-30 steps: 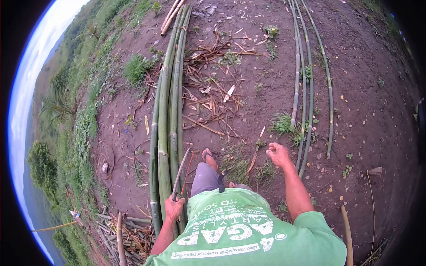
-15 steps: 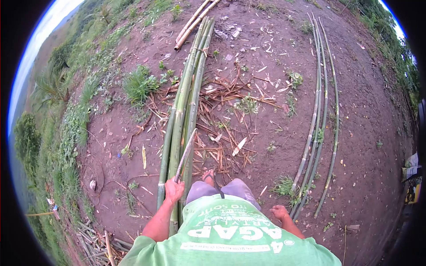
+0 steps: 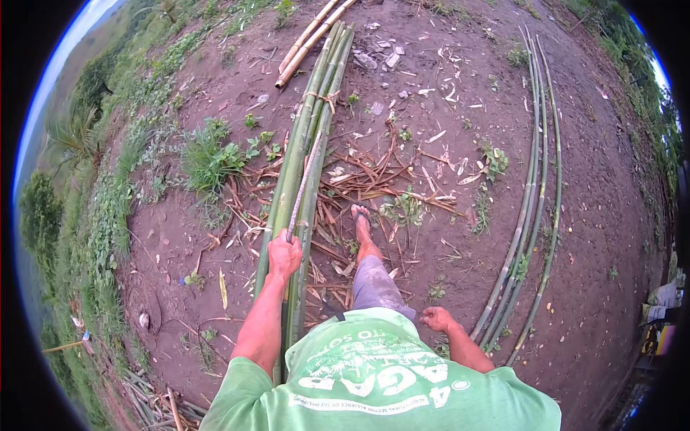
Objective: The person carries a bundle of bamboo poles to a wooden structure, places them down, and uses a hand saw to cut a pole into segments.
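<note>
My left hand [image 3: 285,255] is closed around the grip end of a machete [image 3: 305,179], whose long, narrow, worn blade points forward over the bamboo. Beneath it lies a bundle of green bamboo poles [image 3: 296,161], bound near the far end with a tie [image 3: 323,98]. The handle is mostly hidden in my fist. My right hand [image 3: 437,318] hangs at my right side with its fingers curled and nothing visible in them. It is nearest to several thin bamboo poles [image 3: 528,194] lying on the ground.
Dry brown strips [image 3: 374,187] litter the soil beside the bundle. Two yellowish bamboo poles [image 3: 313,39] lie beyond it. A grass clump [image 3: 210,158] grows to the left, near a vegetated slope [image 3: 93,194]. Cut sticks [image 3: 154,402] are piled at lower left. My foot [image 3: 361,213] is stepping forward.
My left hand has moved forward along the bundle, bringing the machete blade lower and more in line with the poles. One leg has stepped forward. My right hand has shifted slightly up and left.
</note>
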### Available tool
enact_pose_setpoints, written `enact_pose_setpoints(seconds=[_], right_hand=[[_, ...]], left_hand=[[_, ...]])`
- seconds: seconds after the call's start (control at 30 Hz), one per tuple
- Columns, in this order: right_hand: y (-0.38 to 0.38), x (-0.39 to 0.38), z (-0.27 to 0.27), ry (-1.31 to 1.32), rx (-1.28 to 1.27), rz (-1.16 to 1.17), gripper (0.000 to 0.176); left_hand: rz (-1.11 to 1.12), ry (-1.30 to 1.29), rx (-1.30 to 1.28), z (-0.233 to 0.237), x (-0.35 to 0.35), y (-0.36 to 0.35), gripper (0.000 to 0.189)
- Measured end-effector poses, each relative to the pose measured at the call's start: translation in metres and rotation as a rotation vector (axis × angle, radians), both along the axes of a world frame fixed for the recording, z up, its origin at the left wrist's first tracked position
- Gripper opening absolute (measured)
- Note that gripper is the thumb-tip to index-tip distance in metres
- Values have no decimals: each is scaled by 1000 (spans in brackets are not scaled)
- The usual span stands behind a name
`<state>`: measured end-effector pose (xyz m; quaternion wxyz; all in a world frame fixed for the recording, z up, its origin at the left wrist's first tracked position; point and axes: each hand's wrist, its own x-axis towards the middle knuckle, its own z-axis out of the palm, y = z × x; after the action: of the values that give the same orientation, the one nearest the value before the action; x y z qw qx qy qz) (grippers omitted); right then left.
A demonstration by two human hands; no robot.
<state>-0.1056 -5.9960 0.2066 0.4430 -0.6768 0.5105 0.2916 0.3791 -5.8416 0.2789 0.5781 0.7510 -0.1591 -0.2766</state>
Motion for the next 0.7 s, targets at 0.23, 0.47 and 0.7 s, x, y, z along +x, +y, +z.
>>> enact_pose_setpoints(seconds=[0.23,0.47,0.7], right_hand=[[-220,106,-61,-139,101,-343,37],[-342,108,-73,-92,101,-733,22],[-340,82,-79,86,284,-829,10]], left_hand=[[-62,-457,487,-75,141,-234,14],[-39,-315,511,-187,246,-360,8],[-82,-305,651,-290,341,-441,11]])
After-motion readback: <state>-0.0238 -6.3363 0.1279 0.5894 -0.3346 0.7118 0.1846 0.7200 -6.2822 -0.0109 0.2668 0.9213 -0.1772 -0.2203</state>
